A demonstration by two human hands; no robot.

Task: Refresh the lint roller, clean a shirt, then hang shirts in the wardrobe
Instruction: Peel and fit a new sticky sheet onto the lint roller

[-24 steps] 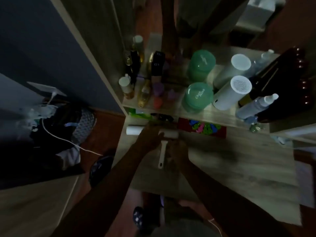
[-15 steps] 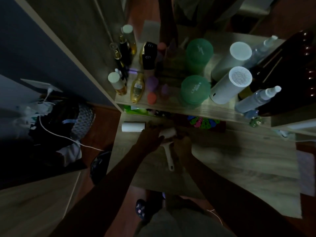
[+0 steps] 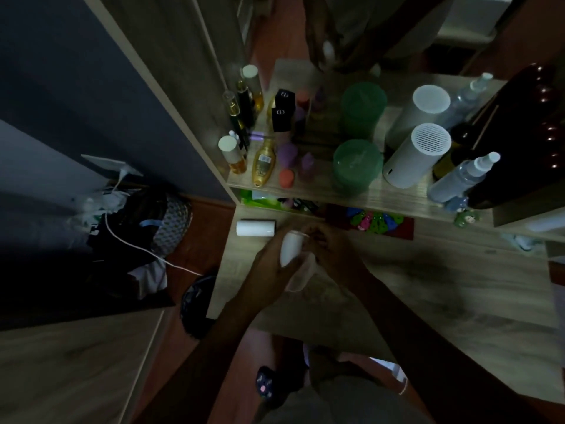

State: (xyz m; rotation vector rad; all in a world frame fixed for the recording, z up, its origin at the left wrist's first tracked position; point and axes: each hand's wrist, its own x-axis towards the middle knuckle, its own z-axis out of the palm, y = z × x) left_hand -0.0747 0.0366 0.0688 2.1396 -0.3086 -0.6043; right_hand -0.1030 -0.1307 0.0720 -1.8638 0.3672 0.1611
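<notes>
The room is dim. Over the wooden desk my left hand grips the white roll of the lint roller, which now points away from me. My right hand is at the roll's far end with its fingers curled there; a pale, see-through sheet or cover hangs below the roll between the hands. What the right fingers pinch is too dark to tell. A spare white roll lies on the desk just left of my hands. No shirt is in view.
A shelf above the desk holds bottles, two green jars, white cylinders and a spray bottle. Coloured clips on a red card lie under it. A dark bag with a white cable sits on the floor at left.
The lint roller has been turned: its handle pointed toward me before, and now the roll stands lengthwise in my left hand. A pale sheet now hangs beneath it.
</notes>
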